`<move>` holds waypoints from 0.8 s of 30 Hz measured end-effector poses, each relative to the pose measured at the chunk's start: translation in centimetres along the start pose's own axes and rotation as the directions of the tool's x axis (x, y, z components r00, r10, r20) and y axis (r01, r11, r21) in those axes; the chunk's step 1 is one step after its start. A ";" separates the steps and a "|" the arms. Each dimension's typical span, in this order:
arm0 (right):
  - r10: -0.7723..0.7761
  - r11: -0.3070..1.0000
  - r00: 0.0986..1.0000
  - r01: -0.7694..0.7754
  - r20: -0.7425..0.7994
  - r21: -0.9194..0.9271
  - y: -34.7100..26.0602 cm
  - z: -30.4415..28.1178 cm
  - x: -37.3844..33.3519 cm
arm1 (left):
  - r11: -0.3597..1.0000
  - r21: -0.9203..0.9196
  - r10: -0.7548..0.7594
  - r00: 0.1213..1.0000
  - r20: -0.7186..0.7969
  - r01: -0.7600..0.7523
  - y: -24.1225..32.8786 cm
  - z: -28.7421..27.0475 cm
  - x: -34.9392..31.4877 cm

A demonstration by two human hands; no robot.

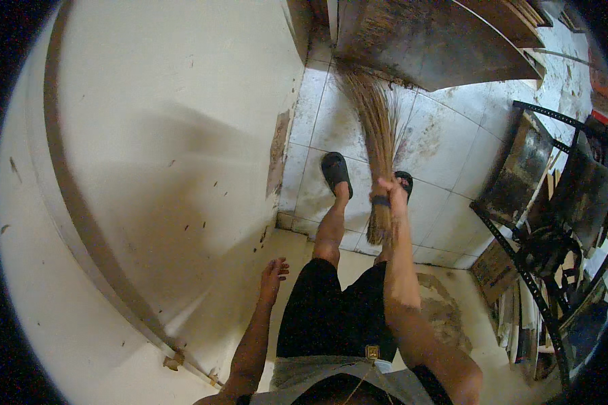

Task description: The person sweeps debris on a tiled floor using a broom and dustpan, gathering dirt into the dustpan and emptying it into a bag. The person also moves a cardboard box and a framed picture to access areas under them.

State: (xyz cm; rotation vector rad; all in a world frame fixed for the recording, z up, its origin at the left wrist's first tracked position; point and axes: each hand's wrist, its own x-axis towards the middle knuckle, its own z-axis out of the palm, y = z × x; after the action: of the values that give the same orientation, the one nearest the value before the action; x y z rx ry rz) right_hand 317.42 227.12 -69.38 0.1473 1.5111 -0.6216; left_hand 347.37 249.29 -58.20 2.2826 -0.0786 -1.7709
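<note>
My right hand (394, 194) is closed around the bound part of a stick broom (378, 128), a bundle of thin brown bristles with a dark band near my grip. Its bristles fan out forward over the tiles and reach the lower edge of a dark, stained panel (412, 40). The short butt end of the bundle points back toward my legs. Off to the left, my left hand (273, 271) hangs beside the cream wall with loosely bent, parted fingers and nothing in it.
White floor tiles (446, 145) with dirty smudges lie around my black slippers (336, 172). A cream wall (182, 135) with peeling patches runs along the left. On the right stands a black metal rack (520, 263) loaded with boards, a cardboard piece (494, 273) and dark items.
</note>
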 end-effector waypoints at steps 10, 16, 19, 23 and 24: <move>-0.032 0.997 0.956 0.050 0.292 -0.053 3.4 9.8 1.3 | 0.994 -0.079 -0.071 0.997 -0.017 0.070 -0.2 -0.6 -0.4; 0.007 0.999 0.971 0.002 0.241 -0.037 2.1 0.1 1.4 | 1.000 -0.025 0.000 0.999 -0.043 -0.001 1.4 -0.1 1.0; -0.015 0.998 0.999 0.013 0.049 0.055 0.1 -7.4 0.0 | 0.986 0.026 0.164 0.986 0.008 -0.164 6.1 2.1 3.0; -0.080 0.994 0.991 0.087 0.107 -0.062 -1.5 -12.1 -2.1 | 0.792 0.122 0.601 0.799 0.025 -0.599 17.2 7.7 5.9; -0.068 0.993 0.989 0.079 0.132 -0.086 -1.1 -12.1 -3.2 | 0.685 0.187 0.714 0.700 0.015 -0.704 20.7 9.8 6.2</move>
State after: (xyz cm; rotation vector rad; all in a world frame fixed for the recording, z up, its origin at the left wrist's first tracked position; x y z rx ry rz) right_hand 306.42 232.69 -67.01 -0.0184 1.4214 -0.6085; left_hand 341.83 226.46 -61.58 1.9771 -1.0139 -1.2968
